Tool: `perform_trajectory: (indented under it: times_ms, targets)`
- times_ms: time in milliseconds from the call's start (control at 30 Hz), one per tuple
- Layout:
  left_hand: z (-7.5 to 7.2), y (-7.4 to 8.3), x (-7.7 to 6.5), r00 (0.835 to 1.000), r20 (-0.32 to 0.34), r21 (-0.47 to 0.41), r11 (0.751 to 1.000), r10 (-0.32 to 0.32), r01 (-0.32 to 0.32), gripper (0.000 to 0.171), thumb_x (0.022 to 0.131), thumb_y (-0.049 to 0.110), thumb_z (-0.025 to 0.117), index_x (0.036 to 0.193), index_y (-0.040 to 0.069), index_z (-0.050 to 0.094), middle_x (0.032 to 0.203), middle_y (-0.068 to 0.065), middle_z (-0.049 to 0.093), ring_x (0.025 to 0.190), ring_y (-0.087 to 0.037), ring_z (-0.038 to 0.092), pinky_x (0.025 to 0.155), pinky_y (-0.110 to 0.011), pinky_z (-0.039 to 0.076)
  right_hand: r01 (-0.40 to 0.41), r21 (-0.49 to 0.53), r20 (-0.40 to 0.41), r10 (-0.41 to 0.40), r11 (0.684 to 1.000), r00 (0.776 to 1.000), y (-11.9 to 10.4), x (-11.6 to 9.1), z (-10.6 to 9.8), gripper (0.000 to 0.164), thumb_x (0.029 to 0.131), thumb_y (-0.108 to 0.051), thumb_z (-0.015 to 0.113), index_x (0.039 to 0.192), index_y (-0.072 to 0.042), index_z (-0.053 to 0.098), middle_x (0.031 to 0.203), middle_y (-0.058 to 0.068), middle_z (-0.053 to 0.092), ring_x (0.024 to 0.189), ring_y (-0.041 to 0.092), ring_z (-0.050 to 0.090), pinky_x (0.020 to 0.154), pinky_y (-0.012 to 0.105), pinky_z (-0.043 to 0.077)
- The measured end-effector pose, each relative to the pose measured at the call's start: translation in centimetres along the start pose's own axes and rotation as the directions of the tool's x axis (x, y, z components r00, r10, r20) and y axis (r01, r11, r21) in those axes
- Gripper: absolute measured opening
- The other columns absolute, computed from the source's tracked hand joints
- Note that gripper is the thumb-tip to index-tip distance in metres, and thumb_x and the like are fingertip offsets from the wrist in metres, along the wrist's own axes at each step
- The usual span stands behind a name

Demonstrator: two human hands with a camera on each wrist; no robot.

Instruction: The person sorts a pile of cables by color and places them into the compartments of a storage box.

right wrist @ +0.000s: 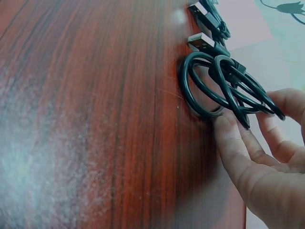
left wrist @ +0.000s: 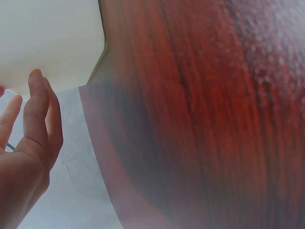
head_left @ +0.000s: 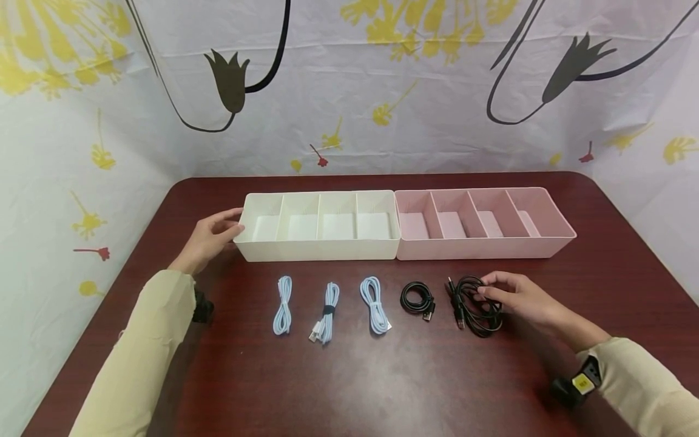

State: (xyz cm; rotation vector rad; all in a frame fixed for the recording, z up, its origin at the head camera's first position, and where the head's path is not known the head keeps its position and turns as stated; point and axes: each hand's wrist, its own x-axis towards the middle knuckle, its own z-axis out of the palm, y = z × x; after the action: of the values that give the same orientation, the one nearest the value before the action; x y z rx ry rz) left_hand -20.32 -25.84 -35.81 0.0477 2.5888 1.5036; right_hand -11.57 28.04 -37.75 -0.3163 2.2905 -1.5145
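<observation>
My left hand [head_left: 210,235] rests its fingertips against the left end of a white divided box [head_left: 322,250]; the left wrist view shows its fingers [left wrist: 37,109] loosely bent beside the box wall. On the right, my right hand [head_left: 519,297] pinches the right side of a coiled black USB cable [head_left: 475,309] between thumb and fingers. In the right wrist view, the cable's loops [right wrist: 228,90] pass between the fingertips, with a metal plug beyond them. A smaller black cable coil [head_left: 417,298] lies just left of it.
A pink divided box [head_left: 480,249] adjoins the white one end to end. In front lie three pale blue cable bundles: one at left [head_left: 282,305], a strapped one [head_left: 327,312] and a third [head_left: 375,305]. The dark red table [head_left: 349,382] meets a patterned cloth [head_left: 349,121] behind.
</observation>
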Motion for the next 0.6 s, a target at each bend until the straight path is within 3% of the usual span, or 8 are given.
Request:
perform_trajectory:
  times_ms: [600]
  targets:
    - [0.02,-0.01,-0.04,1.000,0.004,-0.008,1.000,0.002,-0.002,0.053,0.091,0.028,0.050,0.138,0.014,0.032,0.119,-0.020,0.046,0.102,-0.028,0.048,0.081,-0.041,0.046,-0.036,0.046,-0.014,0.037,0.998,0.999,-0.17,-0.17,0.05,0.027,0.092,-0.011,0.049,0.104,0.013,0.046,0.093,0.000,0.060,0.084,0.009,0.060,0.068,0.025,0.049]
